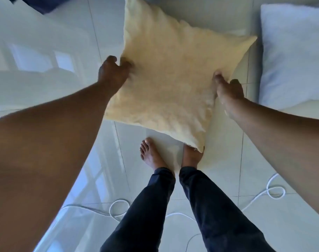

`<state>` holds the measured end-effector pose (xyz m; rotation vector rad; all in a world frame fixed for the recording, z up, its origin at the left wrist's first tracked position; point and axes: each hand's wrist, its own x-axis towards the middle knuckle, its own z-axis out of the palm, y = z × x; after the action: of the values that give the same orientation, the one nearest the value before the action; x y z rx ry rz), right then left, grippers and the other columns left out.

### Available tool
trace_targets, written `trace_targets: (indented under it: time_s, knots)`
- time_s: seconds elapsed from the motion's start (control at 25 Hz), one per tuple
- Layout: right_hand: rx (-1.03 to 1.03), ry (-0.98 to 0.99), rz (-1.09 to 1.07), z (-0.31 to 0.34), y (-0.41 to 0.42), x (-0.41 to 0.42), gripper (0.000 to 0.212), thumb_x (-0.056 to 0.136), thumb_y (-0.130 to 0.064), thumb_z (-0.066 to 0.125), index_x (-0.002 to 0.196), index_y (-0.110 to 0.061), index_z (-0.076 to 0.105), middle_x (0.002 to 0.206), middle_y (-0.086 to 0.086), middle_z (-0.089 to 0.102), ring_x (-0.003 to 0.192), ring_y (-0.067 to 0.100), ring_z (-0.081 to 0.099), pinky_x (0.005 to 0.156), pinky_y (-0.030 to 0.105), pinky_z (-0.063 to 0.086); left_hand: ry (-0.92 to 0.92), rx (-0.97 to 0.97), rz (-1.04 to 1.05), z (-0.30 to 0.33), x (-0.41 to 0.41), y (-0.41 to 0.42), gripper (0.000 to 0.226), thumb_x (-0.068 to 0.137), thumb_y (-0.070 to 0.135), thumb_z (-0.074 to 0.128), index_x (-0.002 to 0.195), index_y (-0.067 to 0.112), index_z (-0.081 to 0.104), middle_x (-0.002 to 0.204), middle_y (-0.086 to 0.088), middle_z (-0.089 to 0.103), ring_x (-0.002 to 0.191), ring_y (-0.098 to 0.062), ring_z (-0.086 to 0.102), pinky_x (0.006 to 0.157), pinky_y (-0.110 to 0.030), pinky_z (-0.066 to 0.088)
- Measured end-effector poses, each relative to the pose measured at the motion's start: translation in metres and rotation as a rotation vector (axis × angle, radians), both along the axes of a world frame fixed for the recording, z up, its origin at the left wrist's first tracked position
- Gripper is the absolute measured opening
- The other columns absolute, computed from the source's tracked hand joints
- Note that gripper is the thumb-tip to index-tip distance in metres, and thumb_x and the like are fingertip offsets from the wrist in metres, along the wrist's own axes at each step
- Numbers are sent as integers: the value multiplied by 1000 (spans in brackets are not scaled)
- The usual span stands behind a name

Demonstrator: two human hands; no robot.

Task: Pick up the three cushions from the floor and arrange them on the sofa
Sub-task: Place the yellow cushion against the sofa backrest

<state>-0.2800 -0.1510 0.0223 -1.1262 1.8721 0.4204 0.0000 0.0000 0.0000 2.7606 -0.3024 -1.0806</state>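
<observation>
A square cream-yellow cushion [169,77] hangs in the air in front of me, above the tiled floor. My left hand [113,71] grips its left edge and my right hand [227,90] grips its right edge. Its lowest corner hangs over my right foot. A white cushion [293,55] lies on the floor at the right edge of the view. At the top left a dark blue shape [40,2] shows; I cannot tell what it is.
My bare feet [153,155] and dark trouser legs stand on glossy white floor tiles [104,160]. A white cable [271,190] loops across the floor behind my feet, from lower left to right. Window reflections glare on the tiles at left.
</observation>
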Motion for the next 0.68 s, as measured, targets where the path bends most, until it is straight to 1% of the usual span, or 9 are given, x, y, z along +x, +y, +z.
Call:
trace_targets:
  time_s: [0.08,0.12,0.16,0.24,0.36,0.44,0.52,0.6,0.68]
  knots:
    - [14,-73,-260,-24,-3,-7,99,85,-85,53,153,-13,47,146,4,60,123,26,61,101,36,44,109,-185,176,-25,8,-14,80,86,67,60,144,12,58,130,-5,70,120,-24,67,91,-27,49]
    - [43,-158,-353,-32,-4,-10,101,78,-87,59,150,-16,52,136,-2,65,110,19,64,100,35,45,174,-81,113,-39,-8,0,84,83,72,61,143,14,59,127,-2,70,117,-22,67,91,-28,50]
    - [96,-260,-442,-36,-2,-11,102,70,-89,64,145,-20,58,125,-6,71,103,14,68,102,35,47,110,-146,157,-65,-17,25,85,85,74,57,150,19,54,135,-2,67,124,-20,64,101,-30,50]
    - [198,-413,-507,-50,1,-15,94,63,-89,70,134,-27,70,120,-5,79,107,18,77,109,45,52,38,92,196,-112,-108,105,70,101,69,30,162,37,23,166,2,41,152,-9,37,126,-32,28]
    - [174,-538,-542,-35,0,-18,91,54,-85,80,126,-29,76,118,0,82,112,23,77,108,48,53,235,147,401,-158,-242,195,82,94,62,-4,167,28,12,176,12,11,161,-5,8,132,-36,5]
    - [159,-536,-542,-12,0,-18,107,35,-86,86,125,-29,77,117,-2,82,112,22,77,107,47,54,240,138,339,-169,-224,188,86,91,61,-2,168,26,14,175,14,13,161,-6,10,132,-37,5]
    - [134,-531,-525,24,-3,-18,112,28,-86,88,123,-28,77,116,-2,82,109,22,77,106,48,55,221,156,214,-183,-241,216,65,107,44,9,168,21,13,176,8,12,162,-11,10,131,-35,5]
    - [123,-523,-478,75,-3,-17,100,38,-84,87,118,-25,79,112,-2,83,107,21,78,106,47,56,396,102,239,-115,-211,189,55,112,23,21,167,20,14,176,-2,16,162,-20,14,129,-35,11]
    - [108,-547,-440,125,-4,-19,80,55,-78,85,114,-24,80,110,-2,84,106,19,78,107,46,55,490,-127,289,20,-135,127,47,109,28,38,155,37,36,161,-3,48,149,-22,43,121,-40,31]
